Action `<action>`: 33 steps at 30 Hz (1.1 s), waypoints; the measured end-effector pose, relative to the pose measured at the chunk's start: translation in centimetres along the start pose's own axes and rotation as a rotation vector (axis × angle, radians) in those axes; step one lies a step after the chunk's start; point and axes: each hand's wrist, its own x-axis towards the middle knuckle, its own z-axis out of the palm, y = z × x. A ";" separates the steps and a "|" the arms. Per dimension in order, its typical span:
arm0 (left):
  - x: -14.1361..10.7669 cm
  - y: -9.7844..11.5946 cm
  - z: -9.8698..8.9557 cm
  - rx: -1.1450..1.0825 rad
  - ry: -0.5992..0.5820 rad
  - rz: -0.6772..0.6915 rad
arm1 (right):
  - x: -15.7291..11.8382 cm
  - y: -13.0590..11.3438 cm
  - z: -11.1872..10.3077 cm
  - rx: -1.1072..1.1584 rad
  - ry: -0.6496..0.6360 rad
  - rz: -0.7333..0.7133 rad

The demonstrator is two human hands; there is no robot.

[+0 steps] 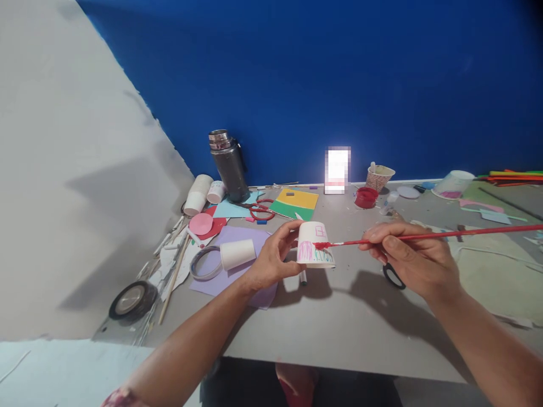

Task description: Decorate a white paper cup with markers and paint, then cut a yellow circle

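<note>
My left hand [275, 257] grips a white paper cup [311, 233] above the table, its wide rim facing down. Pink and green marks and a small pink window shape show on the cup's side. In my right hand [407, 251] is a long red paintbrush [458, 232], held near its front and pointing left. Red paint covers the bristles, which touch the side of the cup. Beyond my right hand stands a small open jar of red paint [366, 196].
A dark flask [229, 169], stacked cups [198, 194] and red-handled scissors [262, 210] lie back left. Nearer are a cup [237, 255] on purple paper [224, 288] and black tape [130, 301]. A bright screen [337, 169] and patterned cup [379, 177] stand by the blue wall.
</note>
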 end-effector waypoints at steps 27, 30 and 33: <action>0.0 0.4 0.3 -0.005 -0.009 0.003 | 0.5 -0.7 -0.3 -0.022 0.017 -0.087; 0.0 0.4 0.4 0.001 -0.020 0.003 | 0.5 -0.6 -0.2 -0.016 0.024 -0.097; -0.1 0.2 0.3 0.016 -0.021 0.008 | 0.3 -0.4 -0.2 -0.016 0.014 -0.098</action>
